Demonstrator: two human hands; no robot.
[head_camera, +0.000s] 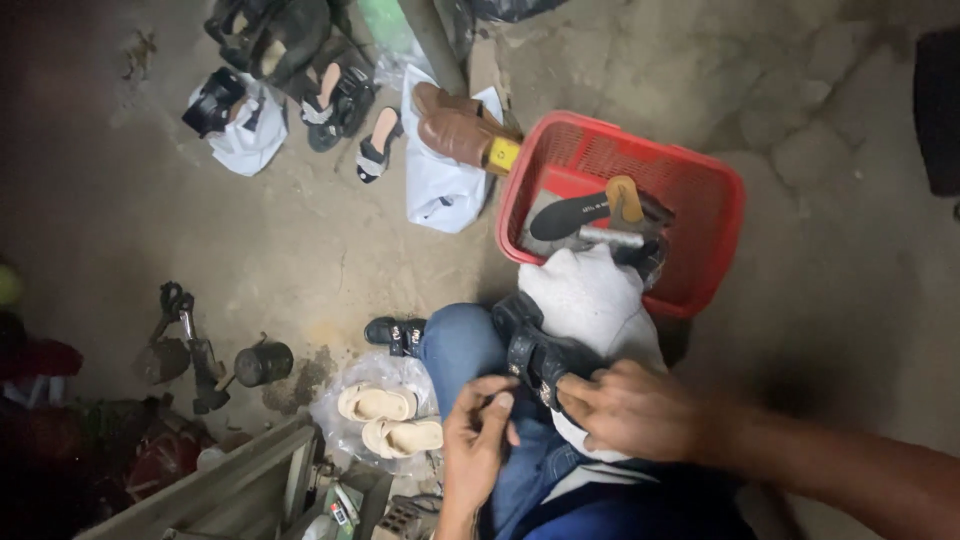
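Observation:
A black strapped sandal (538, 352) lies across my knee on a white cloth (592, 300). My right hand (640, 410) grips the sandal's near end, fingers curled over its edge. Just to the left, my left hand (478, 432) rests on my blue jeans (462, 345) with fingertips pinched together close to the sandal; whether it holds something small is not visible.
A red plastic basket (700, 210) behind the knee holds a black insole and tools. A brown leather shoe (455, 125) lies on a white bag. Cream sandals (390, 418) sit in clear plastic, black sandals (340, 100) farther back, a hammer and tools (200, 350) at left.

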